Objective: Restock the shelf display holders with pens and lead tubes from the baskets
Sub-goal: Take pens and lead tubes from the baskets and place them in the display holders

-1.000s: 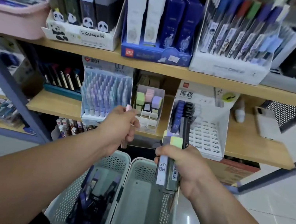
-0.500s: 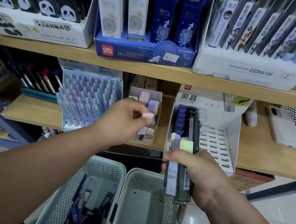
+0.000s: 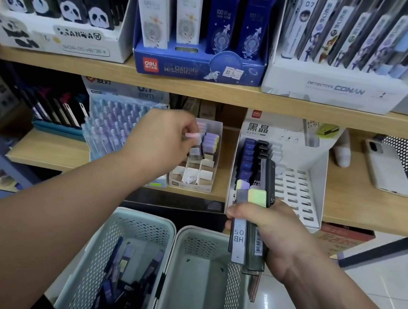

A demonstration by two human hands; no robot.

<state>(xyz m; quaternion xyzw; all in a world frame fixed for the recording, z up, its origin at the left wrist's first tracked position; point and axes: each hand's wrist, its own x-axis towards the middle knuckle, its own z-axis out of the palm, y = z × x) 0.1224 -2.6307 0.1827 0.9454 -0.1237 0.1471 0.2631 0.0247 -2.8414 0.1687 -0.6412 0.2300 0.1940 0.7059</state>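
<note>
My left hand [image 3: 162,139] pinches a pink-capped lead tube [image 3: 193,135] over the small white divided holder [image 3: 195,179] on the middle shelf; pastel tubes fill the holder's back slots. My right hand [image 3: 265,231] grips a bundle of lead tubes [image 3: 252,215], grey and black with pastel caps, one marked HB 0.5, held in front of the white slotted holder [image 3: 296,187]. That holder has blue and black tubes in its left columns. Two pale green baskets sit below: the left basket [image 3: 104,253] holds dark pens and tubes, while the right basket [image 3: 203,287] shows a bare bottom.
A holder of pastel pens [image 3: 119,125] stands left of the small holder. A phone [image 3: 382,166] and a white bottle [image 3: 342,152] lie on the shelf at right. The upper shelf [image 3: 207,90] carries panda, blue and Conan display boxes. White tiled floor lies to the right.
My left hand has risen from beside the baskets and reached right to the small divided holder with the pink-capped tube. The view has moved closer to the shelf. My right hand keeps its bundle.
</note>
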